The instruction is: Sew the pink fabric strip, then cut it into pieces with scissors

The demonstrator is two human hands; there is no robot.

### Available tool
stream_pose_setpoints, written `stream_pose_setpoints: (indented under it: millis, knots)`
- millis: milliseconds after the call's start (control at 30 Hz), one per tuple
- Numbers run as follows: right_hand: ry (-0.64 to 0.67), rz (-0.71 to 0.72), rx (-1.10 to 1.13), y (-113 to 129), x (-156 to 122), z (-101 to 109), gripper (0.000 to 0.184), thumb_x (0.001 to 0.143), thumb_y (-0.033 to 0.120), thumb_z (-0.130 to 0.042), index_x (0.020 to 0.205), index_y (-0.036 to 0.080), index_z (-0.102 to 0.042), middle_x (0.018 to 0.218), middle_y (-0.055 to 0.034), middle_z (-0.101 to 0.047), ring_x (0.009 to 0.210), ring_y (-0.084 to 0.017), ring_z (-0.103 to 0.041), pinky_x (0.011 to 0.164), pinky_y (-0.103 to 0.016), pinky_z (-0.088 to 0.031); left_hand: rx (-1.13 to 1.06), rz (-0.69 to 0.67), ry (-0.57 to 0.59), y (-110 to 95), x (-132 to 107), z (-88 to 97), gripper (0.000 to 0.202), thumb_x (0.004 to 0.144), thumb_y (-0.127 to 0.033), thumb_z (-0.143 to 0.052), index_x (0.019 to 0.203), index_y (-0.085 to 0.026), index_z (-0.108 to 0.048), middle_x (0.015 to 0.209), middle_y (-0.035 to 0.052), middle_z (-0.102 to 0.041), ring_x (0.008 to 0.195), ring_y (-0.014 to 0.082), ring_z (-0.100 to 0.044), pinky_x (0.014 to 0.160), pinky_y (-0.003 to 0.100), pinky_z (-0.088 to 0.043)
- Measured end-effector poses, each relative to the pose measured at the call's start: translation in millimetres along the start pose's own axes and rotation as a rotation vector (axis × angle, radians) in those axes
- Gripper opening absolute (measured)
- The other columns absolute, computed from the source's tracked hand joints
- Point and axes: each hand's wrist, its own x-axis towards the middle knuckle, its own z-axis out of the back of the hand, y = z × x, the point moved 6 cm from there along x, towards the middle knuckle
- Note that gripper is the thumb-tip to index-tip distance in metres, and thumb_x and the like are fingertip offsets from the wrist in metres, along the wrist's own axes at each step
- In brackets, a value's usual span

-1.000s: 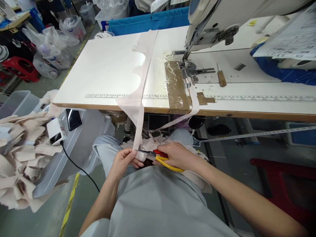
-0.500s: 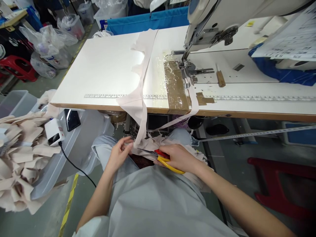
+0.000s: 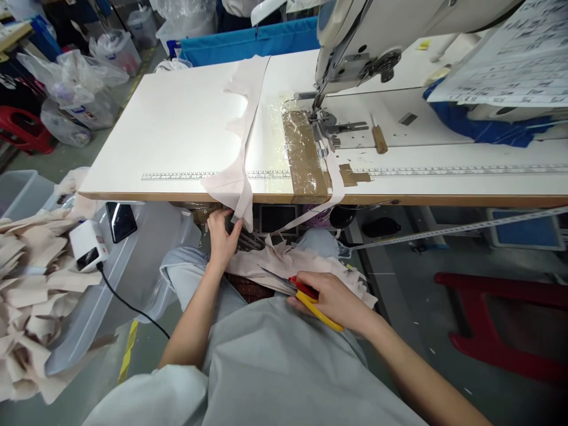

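Note:
Near the table's front edge, my left hand (image 3: 222, 238) is raised with thumb and forefinger apart. Its thumb tip meets the lower end of a pale pink fabric piece (image 3: 242, 154), which lies across the tabletop and hangs over the edge. My right hand (image 3: 331, 294) is closed around scissors (image 3: 313, 303) with red and yellow handles, held above my lap. Their blades point up and left. Under them, more pale pink fabric (image 3: 306, 263) lies heaped on my lap. A narrow fabric strip (image 3: 336, 183) runs down from the sewing machine's presser foot area (image 3: 322, 121).
The white sewing table (image 3: 168, 130) has a wooden-handled tool (image 3: 378, 139) and brown tape (image 3: 306, 160) on it. At left, a clear plastic bin (image 3: 146, 260) stands beside piled fabric pieces (image 3: 39, 296), a white device (image 3: 89, 244) and a phone (image 3: 120, 222). A red stool (image 3: 483, 319) is at right.
My left hand has moved up and away from the scissor tips to the table edge. The hanging fabric end has risen and looks shorter. The scissors have shifted slightly down and right.

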Motion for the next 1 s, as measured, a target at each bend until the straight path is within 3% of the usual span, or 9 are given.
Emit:
stream_pose_setpoints:
  millis: [67,167,267,367,467,633,800,867,1000]
  knots:
    - [-0.014,-0.014,0.025,-5,-2,0,0.045,0.086,0.059,-0.047,0.065,0.022,-0.033,0.058,0.0027,-0.043,0.053,-0.013,-0.036,0.050,-0.024,-0.027,-0.110,0.066,0.071,9,-5,-4.7,0.026,0.087,-0.044,-0.052,0.087,-0.019,-0.059,0.091,0.0066,-0.060,0.091,0.0208,-0.055,0.085,0.033,-0.043]
    - [-0.061,-0.039,0.069,-15,-6,6,0.044,0.086,0.058,-0.049,0.065,0.022,-0.035,0.058,0.0031,-0.041,0.054,-0.013,-0.036,0.050,-0.024,-0.028,-0.258,0.354,0.118,37,-26,-2.6,0.030,0.087,-0.046,-0.049,0.080,-0.019,-0.058,0.072,0.0010,-0.057,0.070,0.0158,-0.054,0.068,0.026,-0.043]
    - [-0.126,-0.094,0.127,-32,-14,17,0.046,0.084,0.061,-0.052,0.065,0.022,-0.038,0.059,0.0032,-0.041,0.055,-0.013,-0.038,0.051,-0.024,-0.030,-0.287,0.604,0.109,71,-59,12.8,0.026,0.085,-0.044,-0.051,0.078,-0.020,-0.054,0.056,-0.0029,-0.050,0.050,0.0134,-0.046,0.050,0.024,-0.036]
    - [-0.184,-0.171,0.190,-49,-24,26,0.049,0.081,0.064,-0.054,0.063,0.022,-0.037,0.059,0.0035,-0.040,0.055,-0.013,-0.038,0.051,-0.024,-0.030,-0.273,0.677,0.165,83,-89,28.9,0.018,0.077,-0.035,-0.064,0.080,-0.020,-0.054,0.047,-0.0066,-0.044,0.041,0.0118,-0.040,0.044,0.023,-0.030]
    - [-0.190,-0.217,0.257,-55,-28,27,0.051,0.080,0.066,-0.055,0.063,0.022,-0.036,0.060,0.0039,-0.037,0.056,-0.013,-0.037,0.052,-0.024,-0.030,-0.336,0.714,0.303,62,-110,31.2,0.023,0.077,-0.039,-0.064,0.086,-0.018,-0.060,0.051,-0.0045,-0.050,0.045,0.0127,-0.047,0.047,0.023,-0.038]
    - [-0.002,-0.206,0.369,-35,-19,10,0.052,0.080,0.067,-0.054,0.064,0.021,-0.037,0.061,0.0045,-0.034,0.056,-0.012,-0.033,0.051,-0.023,-0.028,-0.625,0.585,0.744,-26,-114,9.2,0.038,0.084,-0.048,-0.056,0.105,-0.016,-0.063,0.078,0.0063,-0.063,0.069,0.0169,-0.060,0.056,0.025,-0.045]
    - [0.136,-0.145,0.291,-15,-9,2,0.049,0.083,0.065,-0.051,0.067,0.020,-0.040,0.063,0.0035,-0.039,0.059,-0.013,-0.035,0.052,-0.023,-0.027,-0.254,0.273,0.501,-59,-86,24.2,0.030,0.084,-0.041,-0.059,0.070,-0.016,-0.065,0.089,0.0077,-0.058,0.064,0.0111,-0.050,0.057,0.024,-0.039]
    - [0.170,-0.100,0.265,-12,-5,1,0.049,0.084,0.065,-0.048,0.068,0.020,-0.039,0.064,0.0034,-0.039,0.060,-0.013,-0.035,0.053,-0.023,-0.027,-0.307,0.330,0.522,-57,-86,22.8,0.030,0.086,-0.043,-0.057,0.073,-0.016,-0.064,0.086,0.0073,-0.061,0.056,0.0094,-0.049,0.053,0.024,-0.039]
    - [0.286,-0.036,0.278,-8,4,-2,0.050,0.084,0.066,-0.046,0.068,0.021,-0.036,0.063,0.0042,-0.036,0.058,-0.012,-0.033,0.052,-0.023,-0.025,-0.604,0.669,0.668,-48,-99,11.5,0.035,0.085,-0.050,-0.057,0.087,-0.016,-0.060,0.049,-0.0002,-0.059,0.042,0.0127,-0.054,0.046,0.023,-0.043]
